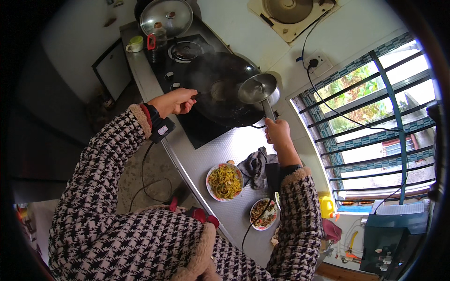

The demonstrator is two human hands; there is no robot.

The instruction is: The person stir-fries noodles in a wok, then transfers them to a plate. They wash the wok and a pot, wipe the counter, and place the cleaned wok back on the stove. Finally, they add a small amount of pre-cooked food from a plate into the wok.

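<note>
While gripping the black wok (225, 115) by its short handle with the left hand (174, 101), also holding up a small metal pot (250, 96) by its long handle with the right hand (279, 133). Both hands curled round, fingers tucked in.

Wok sitting on the black stove (199, 134), toward the left part of the shiny worktop (192, 163), thin steam above. Small pot over the wok's rim on the wall side. Cannot tell if touching that rim or just above it.

Right beside the stove, a bare strip of worktop, starting at the front edge: open room for moving. Farther right, near the front edge, a plate (209, 188) of yellow-green food; behind it, a crumpled gray cloth (255, 172), nearer the wall edge. Then a smaller plate (252, 216) of chopped food, close to the right sleeve (296, 213), so less room there. Near the front left corner, a green-and-white cup (135, 44); at the back left corner, a big round lid (158, 21).
</note>
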